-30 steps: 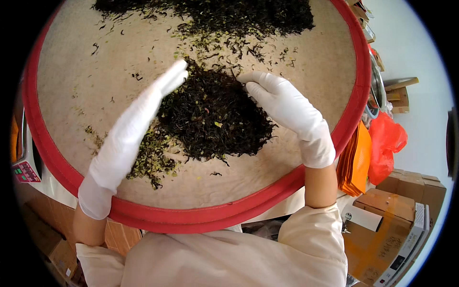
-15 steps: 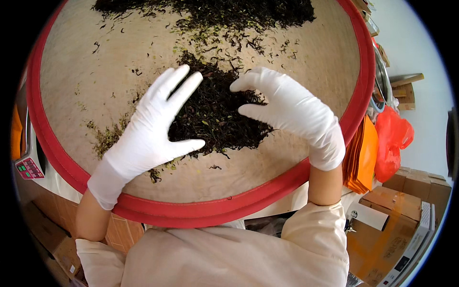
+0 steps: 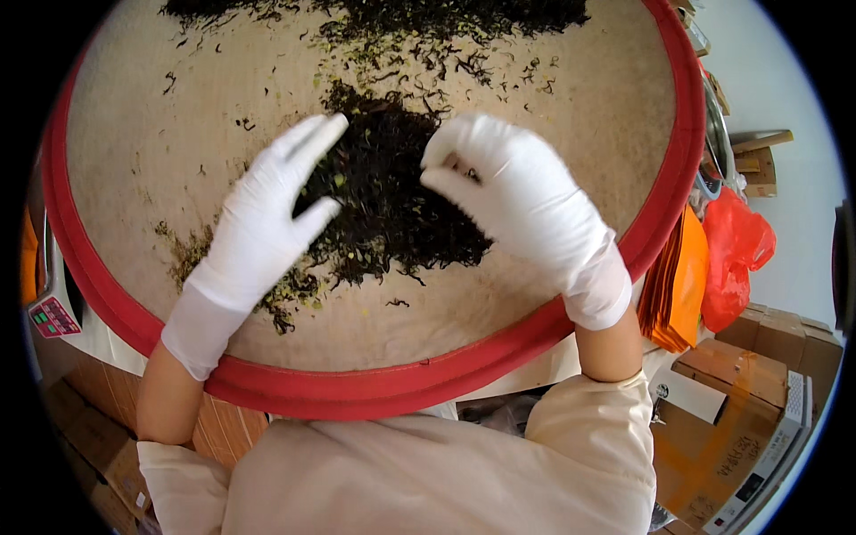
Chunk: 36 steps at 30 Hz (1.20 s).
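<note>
Resting on the near side of the round red-rimmed tray [image 3: 383, 392], our gloved left hand [image 3: 263, 227] lies flat, fingers spread wide, against the dark tea-leaf pile [image 3: 392, 205]; our right hand [image 3: 517, 192] curls over its other edge, fingers bent, holding nothing we can see; beyond, a second leaf heap [image 3: 428, 13] lines the far rim.
</note>
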Available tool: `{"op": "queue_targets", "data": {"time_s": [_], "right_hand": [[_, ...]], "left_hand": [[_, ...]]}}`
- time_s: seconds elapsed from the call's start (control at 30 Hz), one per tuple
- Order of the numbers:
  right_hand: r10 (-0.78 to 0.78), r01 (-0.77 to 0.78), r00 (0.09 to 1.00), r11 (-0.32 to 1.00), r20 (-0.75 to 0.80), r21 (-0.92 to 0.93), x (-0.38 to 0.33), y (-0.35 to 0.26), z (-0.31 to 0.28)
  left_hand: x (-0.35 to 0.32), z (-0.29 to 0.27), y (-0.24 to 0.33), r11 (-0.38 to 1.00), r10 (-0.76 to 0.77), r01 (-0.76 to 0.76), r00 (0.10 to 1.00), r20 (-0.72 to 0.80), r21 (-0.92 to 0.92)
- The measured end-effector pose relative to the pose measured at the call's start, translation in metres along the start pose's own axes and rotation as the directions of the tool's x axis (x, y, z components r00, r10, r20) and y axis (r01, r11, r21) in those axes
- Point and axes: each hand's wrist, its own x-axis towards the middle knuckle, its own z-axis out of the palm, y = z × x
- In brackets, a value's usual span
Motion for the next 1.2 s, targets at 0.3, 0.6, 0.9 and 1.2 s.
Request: {"op": "queue_targets", "data": {"time_s": [0.3,0.6,0.9,1.2], "right_hand": [[-0.363,0.374,0.924,0.923,0.119,-0.093,0.006,-0.012,0.012],[-0.396,0.465,0.884,0.678,0.25,-0.57,-0.023,-0.032,0.07],[-0.084,0.061,0.995,0.943,0.058,0.327,-0.005,-0.024,0.028],[0.113,-0.431,0.902,0.177,0.416,0.885,0.004,-0.013,-0.008]], "left_hand": [[0.005,-0.003,-0.021,0.982,-0.137,0.104,0.965,-0.223,-0.157],[0.007,-0.009,-0.016,0.955,-0.222,0.153,0.936,-0.273,-0.254],[0.005,-0.019,-0.034,0.995,-0.103,0.094,0.865,-0.492,-0.044],[0.002,-0.021,-0.019,0.991,-0.121,0.089,0.906,-0.407,-0.097]]}}
